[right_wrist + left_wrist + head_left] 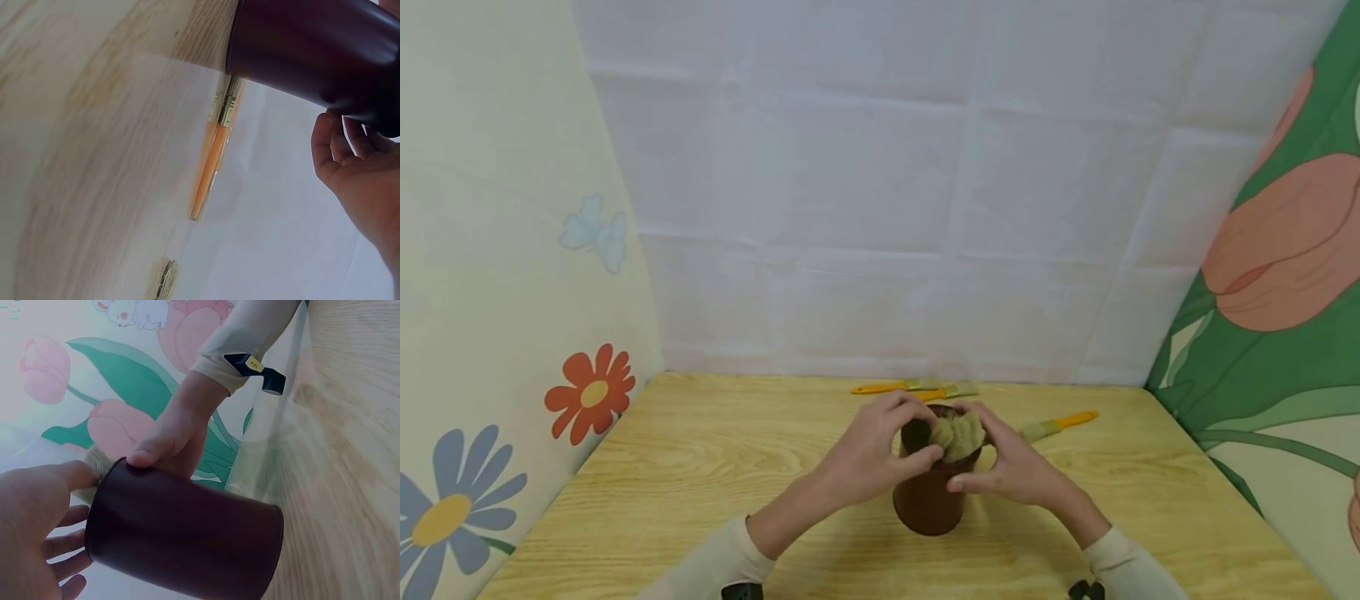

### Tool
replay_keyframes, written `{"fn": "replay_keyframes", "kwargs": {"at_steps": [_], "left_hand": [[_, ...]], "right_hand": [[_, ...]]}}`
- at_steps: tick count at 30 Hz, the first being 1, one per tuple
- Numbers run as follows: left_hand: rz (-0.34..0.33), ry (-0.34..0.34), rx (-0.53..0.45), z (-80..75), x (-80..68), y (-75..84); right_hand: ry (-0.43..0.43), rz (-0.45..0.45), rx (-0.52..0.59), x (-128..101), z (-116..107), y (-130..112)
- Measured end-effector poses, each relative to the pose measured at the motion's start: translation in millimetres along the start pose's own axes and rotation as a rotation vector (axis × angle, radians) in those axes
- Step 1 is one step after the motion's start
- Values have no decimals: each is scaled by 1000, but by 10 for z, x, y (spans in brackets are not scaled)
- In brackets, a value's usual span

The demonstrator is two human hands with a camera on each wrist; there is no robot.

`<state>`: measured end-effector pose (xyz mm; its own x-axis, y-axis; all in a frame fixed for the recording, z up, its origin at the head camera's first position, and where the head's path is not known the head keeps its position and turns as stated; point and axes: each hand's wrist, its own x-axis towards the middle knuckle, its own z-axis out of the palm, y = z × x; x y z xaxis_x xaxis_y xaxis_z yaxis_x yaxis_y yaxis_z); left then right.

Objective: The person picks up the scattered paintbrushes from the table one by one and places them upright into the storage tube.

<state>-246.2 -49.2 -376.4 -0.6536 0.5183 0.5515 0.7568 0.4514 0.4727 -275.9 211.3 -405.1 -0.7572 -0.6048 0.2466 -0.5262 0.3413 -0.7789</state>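
Note:
A dark brown cylindrical cup [928, 496] stands upright on the table, with the pale bristles of paintbrushes [958, 435] sticking out of its mouth. My left hand [876, 446] curls over the rim from the left, thumb against the bristles and fingers around their far side. From the right, my right hand [1022, 467] holds the cup near the top, its thumb on the near side of the rim. In the right wrist view its fingers [340, 147] bend against the cup's wall. The brush handles are hidden inside the cup.
Behind the cup lie two paintbrushes with orange handles, one farther left [880, 387] and one closer [928, 394]. Another orange-handled paintbrush [1060, 423] lies to the right. A white cloth [880, 208] hangs at the back of the wood-grain table [715, 467], with flowered panels on both sides.

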Motion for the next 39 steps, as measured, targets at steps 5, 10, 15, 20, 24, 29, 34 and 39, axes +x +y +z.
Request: {"fn": "replay_keyframes", "kwargs": {"at_steps": [5,10,15,20,24,29,34,39], "left_hand": [[-138,-106,-168,-26,-5,-131],[-254,-170,-332,28,-41,-359],[-201,-204,-400,47,-66,-523],[-154,-230,-465,11,-73,-615],[-139,-255,-524,-20,-76,-711],[-131,-283,-544,-59,-91,-791],[-136,-314,-595,-58,-115,-839],[-142,-326,-591,-86,-108,-827]], "right_hand": [[11,-10,-21,-6,-3,7],[33,8,-17,-13,17,10],[40,-43,27,18,82,12],[19,-33,68,44,135,-12],[5,-8,64,67,180,-47],[10,-4,50,105,233,-98],[-26,8,43,96,210,-109],[-102,11,-40,82,4,-138]]}}
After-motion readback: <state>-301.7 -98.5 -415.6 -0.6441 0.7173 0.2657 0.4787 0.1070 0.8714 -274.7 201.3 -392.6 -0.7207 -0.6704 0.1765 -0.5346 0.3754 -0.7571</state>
